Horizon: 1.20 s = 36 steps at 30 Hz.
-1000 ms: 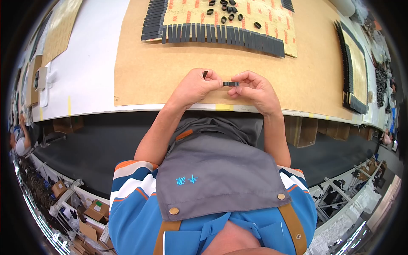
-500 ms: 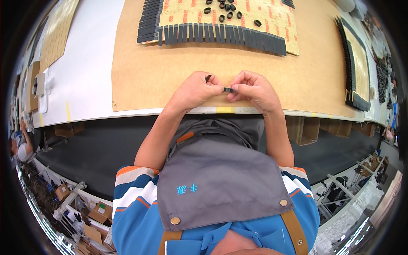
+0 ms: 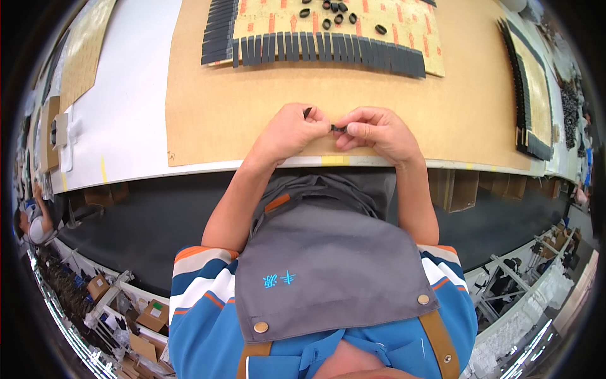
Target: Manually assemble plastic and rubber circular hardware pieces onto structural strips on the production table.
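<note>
My left hand (image 3: 295,131) is closed on a narrow black strip (image 3: 307,113), one end of which sticks out above the thumb. From the other side, my right hand (image 3: 379,134) pinches the strip's short stretch between thumb and fingertips. Both hands meet over a sheet of brown paper (image 3: 252,95) near the table's front edge, fingertips almost touching. Much of the strip is hidden by my fingers. Beyond them lies a yellowish board (image 3: 413,35) with red print, edged by a row of dark flat strips (image 3: 328,49). Several small black rings (image 3: 339,19) are scattered on it.
A second strip-edged board (image 3: 531,88) lies at the right end of the white table (image 3: 126,95). Another yellowish sheet (image 3: 88,50) is at the far left, with a cardboard box (image 3: 48,136) nearby. Cardboard boxes (image 3: 459,189) sit under the table edge. Another person (image 3: 39,221) is at far left.
The right fingertips have drawn slightly closer to the left ones, so the stretch of black strip between them looks shorter. Both hands stay in nearly the same place.
</note>
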Available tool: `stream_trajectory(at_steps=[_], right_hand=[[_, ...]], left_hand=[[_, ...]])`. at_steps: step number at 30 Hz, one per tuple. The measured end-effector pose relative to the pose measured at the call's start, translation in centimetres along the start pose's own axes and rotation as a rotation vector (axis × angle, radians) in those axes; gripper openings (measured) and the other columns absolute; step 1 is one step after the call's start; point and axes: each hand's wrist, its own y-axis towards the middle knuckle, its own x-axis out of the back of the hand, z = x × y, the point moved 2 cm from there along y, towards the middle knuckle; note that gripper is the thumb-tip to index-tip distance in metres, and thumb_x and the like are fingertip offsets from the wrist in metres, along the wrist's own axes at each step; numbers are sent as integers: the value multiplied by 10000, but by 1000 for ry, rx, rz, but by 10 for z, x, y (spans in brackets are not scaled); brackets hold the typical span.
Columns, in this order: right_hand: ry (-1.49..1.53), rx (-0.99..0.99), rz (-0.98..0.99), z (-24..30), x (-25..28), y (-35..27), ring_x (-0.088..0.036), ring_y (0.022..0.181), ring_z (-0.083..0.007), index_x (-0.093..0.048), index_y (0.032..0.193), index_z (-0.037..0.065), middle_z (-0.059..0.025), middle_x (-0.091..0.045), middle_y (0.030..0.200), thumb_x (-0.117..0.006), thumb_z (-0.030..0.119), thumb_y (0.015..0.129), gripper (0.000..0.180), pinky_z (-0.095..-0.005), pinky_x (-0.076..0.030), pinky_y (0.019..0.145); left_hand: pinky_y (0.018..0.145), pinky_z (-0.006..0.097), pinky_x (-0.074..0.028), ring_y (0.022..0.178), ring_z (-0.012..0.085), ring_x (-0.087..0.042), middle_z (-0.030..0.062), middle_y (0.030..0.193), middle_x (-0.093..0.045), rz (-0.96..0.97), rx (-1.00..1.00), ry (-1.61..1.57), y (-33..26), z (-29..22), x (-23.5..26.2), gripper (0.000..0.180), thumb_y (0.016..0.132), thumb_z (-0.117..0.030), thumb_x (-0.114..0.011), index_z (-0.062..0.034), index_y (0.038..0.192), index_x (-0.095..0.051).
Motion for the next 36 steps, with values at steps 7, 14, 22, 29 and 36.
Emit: stream_trajectory(at_steps=[7, 14, 22, 29, 36], right_hand=[[-27, 4, -134, -1, -6, 3, -663, 738, -164, -602, 908, -34, -123, -651, 803, -621, 64, 843, 120, -260, -556, 692], [-89, 34, -160, -2, -8, 6, -648, 682, -140, -585, 871, -21, -103, -647, 748, -646, 50, 804, 115, -244, -540, 652], [-97, 25, -138, -3, -6, 9, -641, 670, -133, -569, 854, -9, -93, -644, 734, -662, 52, 801, 123, -238, -529, 643], [-124, -11, -133, 0, -9, 8, -613, 679, -108, -568, 843, 13, -57, -626, 749, -672, 59, 806, 119, -250, -518, 675], [-100, 6, -135, -1, -8, 8, -637, 661, -130, -562, 843, -11, -85, -632, 732, -660, 36, 792, 120, -241, -530, 640]], left_hand=[[381, 203, -253, 444, 20, -351, -51, 569, -456, 34, 63, -6, 0, -5, 2, 155, 800, -196, -632, -54, 750, -593], [371, 202, -239, 422, 18, -337, -54, 559, -449, 45, 74, -2, 1, -2, 2, 143, 789, -183, -626, -49, 752, -594], [434, 227, -289, 507, 35, -376, -43, 578, -466, 49, 92, 18, 0, -6, 3, 169, 742, -192, -629, -43, 685, -573], [445, 230, -297, 514, 38, -381, -40, 580, -472, 40, 87, 21, -1, -6, 3, 161, 739, -182, -623, -37, 685, -578], [375, 198, -255, 425, 19, -352, -49, 553, -455, 57, 53, 28, 1, -3, 1, 166, 791, -199, -639, -37, 775, -607]])
